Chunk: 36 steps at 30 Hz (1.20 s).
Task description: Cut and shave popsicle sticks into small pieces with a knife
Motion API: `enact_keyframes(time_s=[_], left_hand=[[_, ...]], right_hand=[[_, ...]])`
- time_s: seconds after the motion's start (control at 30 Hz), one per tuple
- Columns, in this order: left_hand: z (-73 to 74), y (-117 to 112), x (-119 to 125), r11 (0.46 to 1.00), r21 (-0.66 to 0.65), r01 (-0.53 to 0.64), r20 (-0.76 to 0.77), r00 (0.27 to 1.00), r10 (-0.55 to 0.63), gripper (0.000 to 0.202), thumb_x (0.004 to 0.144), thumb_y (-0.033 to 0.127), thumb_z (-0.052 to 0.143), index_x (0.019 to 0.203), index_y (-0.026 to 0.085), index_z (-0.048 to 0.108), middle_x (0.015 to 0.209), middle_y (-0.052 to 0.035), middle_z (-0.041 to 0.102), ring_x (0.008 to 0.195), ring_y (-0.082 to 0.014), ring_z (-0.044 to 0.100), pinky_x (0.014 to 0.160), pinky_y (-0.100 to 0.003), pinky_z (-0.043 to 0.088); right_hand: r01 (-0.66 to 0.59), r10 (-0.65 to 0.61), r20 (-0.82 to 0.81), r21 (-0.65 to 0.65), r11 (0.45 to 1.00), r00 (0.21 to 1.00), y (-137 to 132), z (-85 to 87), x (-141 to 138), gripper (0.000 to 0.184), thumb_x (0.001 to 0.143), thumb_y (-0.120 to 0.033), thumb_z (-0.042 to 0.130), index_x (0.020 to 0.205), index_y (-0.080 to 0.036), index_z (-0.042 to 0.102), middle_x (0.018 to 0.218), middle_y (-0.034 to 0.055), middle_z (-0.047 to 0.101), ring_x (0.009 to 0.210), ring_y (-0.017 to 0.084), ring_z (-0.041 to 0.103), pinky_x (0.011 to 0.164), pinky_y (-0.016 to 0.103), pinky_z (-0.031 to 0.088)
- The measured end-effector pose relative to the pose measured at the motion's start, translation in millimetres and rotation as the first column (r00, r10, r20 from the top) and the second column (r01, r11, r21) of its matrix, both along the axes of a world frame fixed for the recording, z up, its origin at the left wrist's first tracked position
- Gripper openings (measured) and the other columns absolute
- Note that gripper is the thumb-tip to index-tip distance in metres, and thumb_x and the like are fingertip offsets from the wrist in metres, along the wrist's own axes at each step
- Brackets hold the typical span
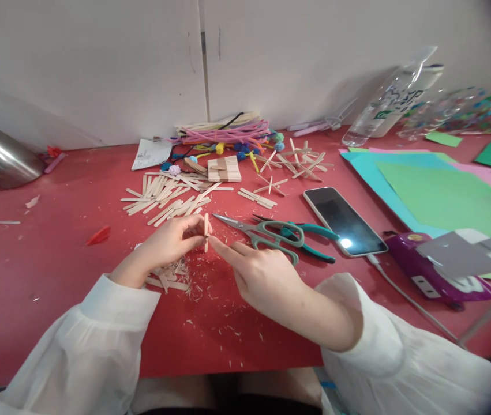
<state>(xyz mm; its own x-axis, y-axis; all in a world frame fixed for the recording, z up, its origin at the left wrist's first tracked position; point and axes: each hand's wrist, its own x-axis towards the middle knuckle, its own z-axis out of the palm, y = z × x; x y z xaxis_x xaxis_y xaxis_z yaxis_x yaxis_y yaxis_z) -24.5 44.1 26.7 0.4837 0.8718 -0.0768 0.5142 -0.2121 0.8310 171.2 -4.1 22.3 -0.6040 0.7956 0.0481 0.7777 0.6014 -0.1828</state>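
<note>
My left hand pinches a wooden craft stick upright between thumb and fingers. A small dark spot shows midway along that stick. My right hand reaches in from the right, its index finger stretched out with the tip at the stick's middle. Its other fingers curl loosely and its thumb is hidden. Just beyond the right hand lie green-handled scissors, blades pointing left, overlapping teal-handled pliers. Many loose craft sticks are heaped behind my left hand, and wood shavings lie below it.
Crossed sticks, a stick bundle and pipe cleaners lie at the back. To the right are a phone with a cable, coloured paper, a purple glue-gun-like tool and clear bottles. A metal bottle lies left.
</note>
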Motion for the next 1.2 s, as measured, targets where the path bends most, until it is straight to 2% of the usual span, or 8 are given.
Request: enact_keyframes(time_s=[0.37,0.5,0.6,0.7,0.83,0.93,1.03,1.2], left_hand=[[-4.2,1.4,-2.5,0.999,-0.036,0.023,0.049,0.999,-0.021,0.008,0.082,0.024,0.052,0.078,0.019,0.049,0.074,0.0008,0.058,0.071,-0.0143,0.059,0.068,-0.027,0.045],[-3.5,1.7,-3.1,0.999,-0.045,-0.010,0.171,0.985,0.017,0.014,0.080,0.030,0.057,0.080,0.018,0.050,0.078,-0.0011,0.059,0.074,-0.0147,0.059,0.072,-0.030,0.047],[-3.1,2.1,-2.1,0.994,-0.035,-0.099,0.245,0.964,0.105,0.021,0.077,0.034,0.061,0.083,0.017,0.053,0.083,-0.0039,0.062,0.078,-0.0159,0.061,0.074,-0.031,0.049],[-3.6,0.2,2.4,0.985,-0.080,-0.155,0.322,0.931,0.173,0.025,0.073,0.036,0.065,0.084,0.016,0.054,0.080,-0.0029,0.063,0.073,-0.0153,0.062,0.071,-0.030,0.052],[-6.0,-6.6,12.5,0.970,-0.134,-0.204,0.407,0.881,0.242,0.024,0.071,0.033,0.068,0.084,0.016,0.056,0.077,-0.0013,0.062,0.073,-0.0157,0.063,0.070,-0.030,0.053],[-8.5,-11.2,18.3,0.972,-0.112,-0.206,0.473,0.849,0.235,0.022,0.073,0.032,0.068,0.084,0.017,0.057,0.081,-0.0018,0.063,0.074,-0.0150,0.062,0.068,-0.028,0.053],[-9.3,-13.1,19.4,0.972,-0.052,-0.228,0.499,0.837,0.223,0.018,0.074,0.030,0.068,0.081,0.017,0.058,0.082,-0.0009,0.062,0.071,-0.0126,0.061,0.067,-0.026,0.052],[-6.6,-13.4,16.8,0.965,-0.019,-0.262,0.459,0.855,0.242,0.018,0.077,0.033,0.063,0.084,0.017,0.062,0.076,-0.0007,0.062,0.064,-0.0126,0.060,0.064,-0.026,0.050]], right_hand=[[-0.066,0.062,0.067,0.058,0.996,0.996,-1.6,4.2,1.9,0.067,0.074,-0.003,0.041,0.139,-0.020,0.037,0.088,0.0059,0.066,0.056,0.014,0.058,0.040,0.028,0.022],[-0.007,0.016,-0.165,0.055,0.998,0.986,5.5,1.3,7.0,0.060,0.077,-0.007,0.039,0.135,-0.023,0.044,0.085,0.0053,0.066,0.060,0.015,0.059,0.045,0.025,0.035],[0.018,-0.028,-0.516,-0.025,1.000,0.856,15.5,0.5,10.6,0.051,0.082,-0.014,0.038,0.131,-0.021,0.047,0.096,0.0063,0.066,0.069,0.015,0.060,0.058,0.026,0.046],[0.052,-0.200,-0.710,-0.224,0.973,0.675,24.2,0.7,9.8,0.053,0.080,-0.019,0.044,0.133,-0.020,0.041,0.086,0.0029,0.066,0.056,0.012,0.055,0.053,0.025,0.046],[-0.088,-0.442,-0.731,-0.560,0.823,0.520,27.8,2.2,2.3,0.040,0.076,-0.028,0.057,0.113,-0.016,0.052,0.064,-0.0047,0.055,0.042,0.008,0.047,0.041,0.022,0.042],[-0.193,-0.536,-0.717,-0.661,0.725,0.446,27.7,2.5,-2.7,0.032,0.073,-0.032,0.061,0.100,-0.016,0.053,0.058,-0.0082,0.050,0.039,0.007,0.047,0.039,0.021,0.041],[-0.240,-0.586,-0.715,-0.689,0.684,0.381,29.9,1.4,-3.2,0.028,0.073,-0.030,0.060,0.096,-0.016,0.052,0.053,-0.0103,0.048,0.037,0.007,0.047,0.037,0.020,0.040],[-0.278,-0.630,-0.721,-0.692,0.666,0.289,36.2,0.1,0.4,0.028,0.071,-0.030,0.063,0.091,-0.017,0.050,0.051,-0.0113,0.048,0.036,0.006,0.047,0.035,0.018,0.039]])
